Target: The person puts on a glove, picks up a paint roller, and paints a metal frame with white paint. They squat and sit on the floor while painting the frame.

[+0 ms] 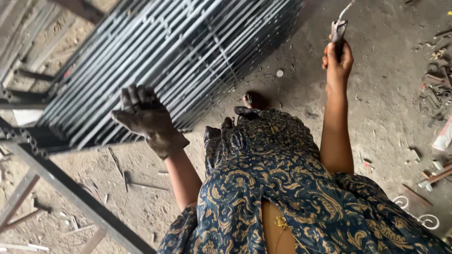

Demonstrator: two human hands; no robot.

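Observation:
My left hand (146, 117) wears a dirty dark work glove and hangs with fingers spread just in front of a stack of grey metal bar grilles (188, 51); whether it touches them is unclear. My right hand (337, 60) is bare and raised to the right, closed around the handle of a metal electrode holder (338, 29) with a thin rod sticking up out of frame. My blue and gold patterned clothing (282, 188) fills the lower middle, and one foot (253, 99) shows below the grilles.
A grey steel frame (70, 188) slants across the lower left with a chain (28, 138) on it. Metal scraps and offcuts (435, 84) litter the dusty concrete floor at right, and curled iron scrolls (414, 211) lie at lower right.

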